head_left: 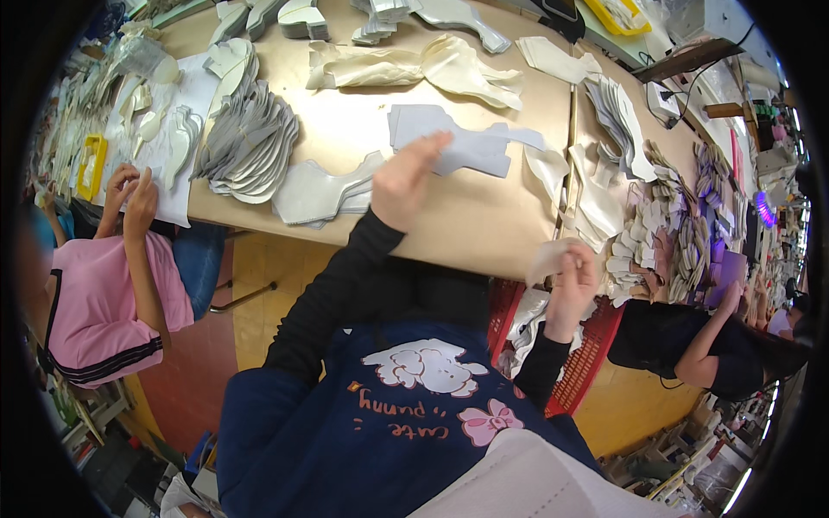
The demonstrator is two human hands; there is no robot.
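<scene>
Over the table, my left hand (404,180) has its fingertips pinched together on a flat grey cut piece (484,148), which has a narrow tail to the right. A second grey edge shows under it at the left. Just past the table's front edge my right hand (573,289) is closed on a small pale, thin piece (546,260). Close to that hand lie glossy cream cut pieces (596,207). Left of my left hand is a low stack of light grey cut pieces (324,192); its right end is partly behind the hand.
A large fanned grey pile (246,142) stands at the left, cream pieces (414,69) farther back. A red crate (574,371) with pale pieces sits below the table by my right forearm. Co-workers in a pink shirt (108,302) and a dark top (665,345) sit on either side.
</scene>
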